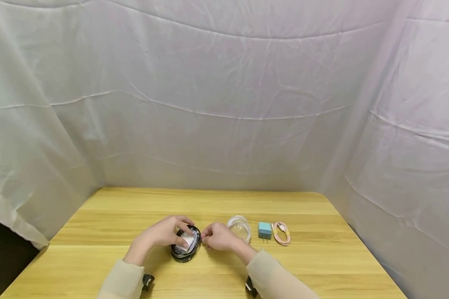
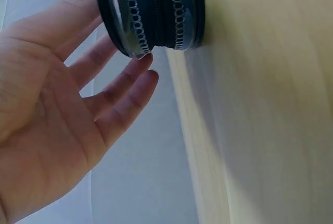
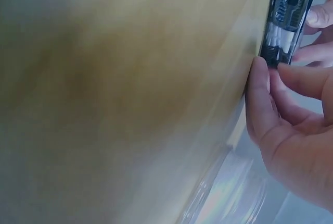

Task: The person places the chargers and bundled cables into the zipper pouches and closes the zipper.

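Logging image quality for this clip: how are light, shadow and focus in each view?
Head: fairly even light, pinkish tint on the upper-right curtain; left wrist: bluish cast, soft shadow on the table near the round case; right wrist: dim, table blurred with a dark brownish patch.

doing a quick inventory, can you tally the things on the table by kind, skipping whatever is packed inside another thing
Round cases: 2 (black round zip case, clear round case)
Wall chargers: 1 (teal wall charger)
Cables: 1 (pink coiled USB cable)
Total: 4
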